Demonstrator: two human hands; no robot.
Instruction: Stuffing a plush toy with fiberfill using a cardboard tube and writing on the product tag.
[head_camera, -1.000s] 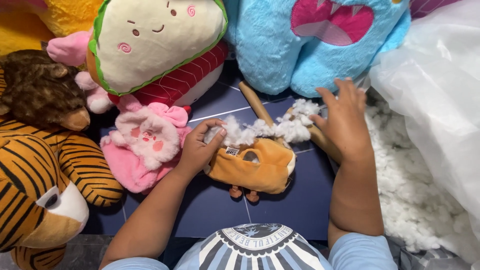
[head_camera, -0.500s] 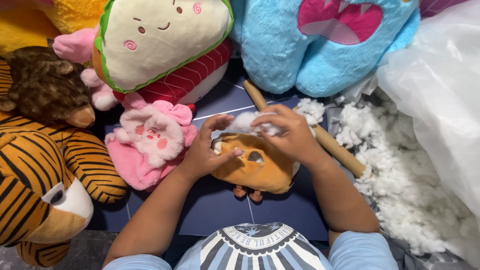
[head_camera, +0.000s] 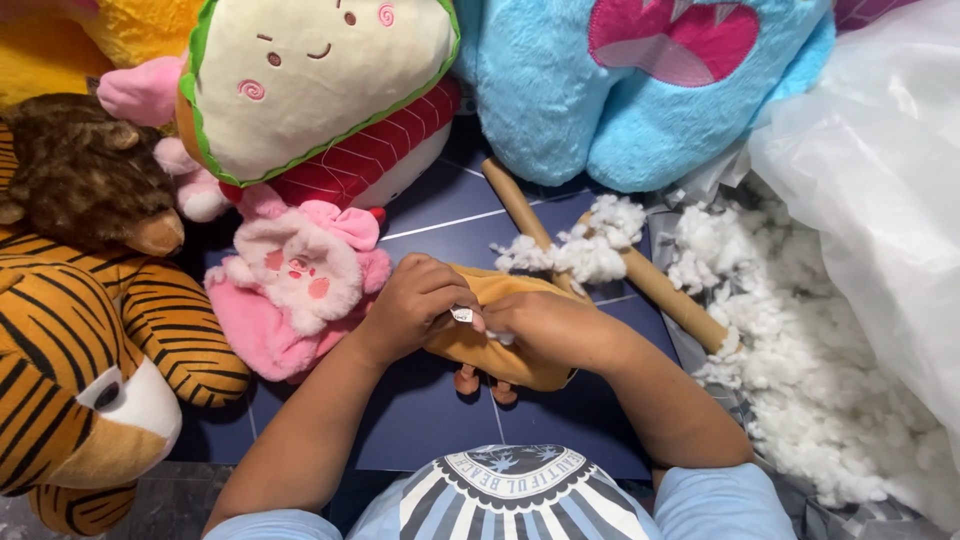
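Observation:
A small orange plush toy lies on the dark blue floor mat in front of me. My left hand grips its left side near a small white tag. My right hand presses down on its top, fingers closed over the fabric and a bit of white stuffing. Two little brown feet poke out below the toy. A clump of white stuffing lies just beyond the toy, over two wooden sticks.
A tiger plush and a brown bear plush sit at the left, a pink plush beside my left hand. A sandwich-shaped plush and a blue plush lie behind. Loose stuffing and a clear plastic bag fill the right.
My right hand came back from the stuffing pile at the right with a tuft and now presses it into the orange toy. My left hand stayed on the toy.

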